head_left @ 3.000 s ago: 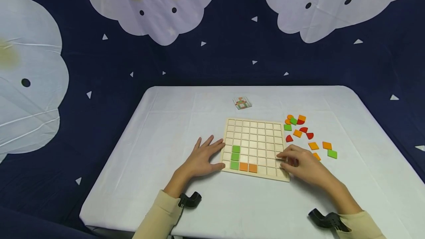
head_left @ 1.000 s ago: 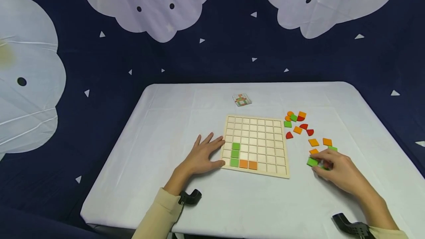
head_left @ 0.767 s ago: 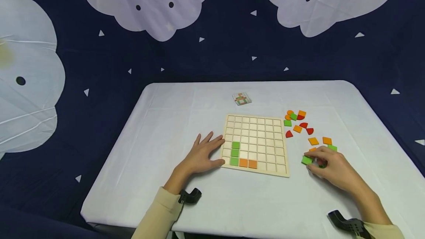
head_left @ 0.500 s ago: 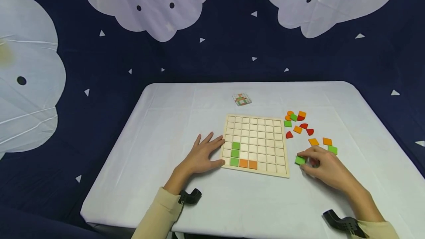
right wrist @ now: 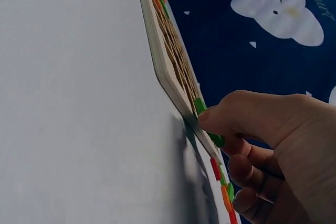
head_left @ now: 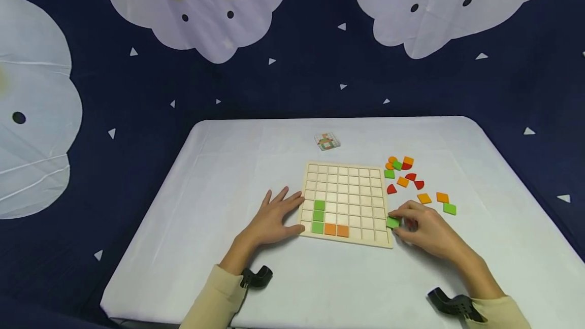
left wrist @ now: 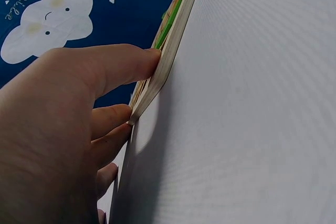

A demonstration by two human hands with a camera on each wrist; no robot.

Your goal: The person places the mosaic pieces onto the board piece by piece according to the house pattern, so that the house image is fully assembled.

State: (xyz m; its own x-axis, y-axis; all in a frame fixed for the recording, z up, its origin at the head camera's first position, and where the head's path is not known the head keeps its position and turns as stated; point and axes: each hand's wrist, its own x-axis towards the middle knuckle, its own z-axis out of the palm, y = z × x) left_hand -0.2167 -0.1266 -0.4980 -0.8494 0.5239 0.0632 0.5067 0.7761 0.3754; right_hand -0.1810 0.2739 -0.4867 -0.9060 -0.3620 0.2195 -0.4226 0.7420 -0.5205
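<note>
A wooden grid board (head_left: pixel 360 199) lies on the white table. Three green square tiles (head_left: pixel 318 216) stand in a column at its lower left, and two orange square tiles (head_left: pixel 336 230) continue along its bottom row. My left hand (head_left: pixel 269 221) rests with spread fingers at the board's left edge, the thumb at the near corner. At the right edge, my right hand (head_left: pixel 425 228) pinches a green square tile (right wrist: pixel 202 109) between thumb and fingers. In the head view this green tile overlaps the board's rim; part of it is hidden by the fingers.
Right of the board lie loose tiles: orange squares (head_left: pixel 424 198), red quarter-circles (head_left: pixel 391 189), orange round pieces (head_left: pixel 392 160) and green squares (head_left: pixel 450 209). A small pattern card (head_left: pixel 327 141) lies behind the board. Dark cloud-printed cloth (head_left: pixel 311 80) hangs beyond the table.
My right hand went from the board's right edge out to the loose tiles, took hold of a green tile and came back left with it to the board. The left hand stayed put.
</note>
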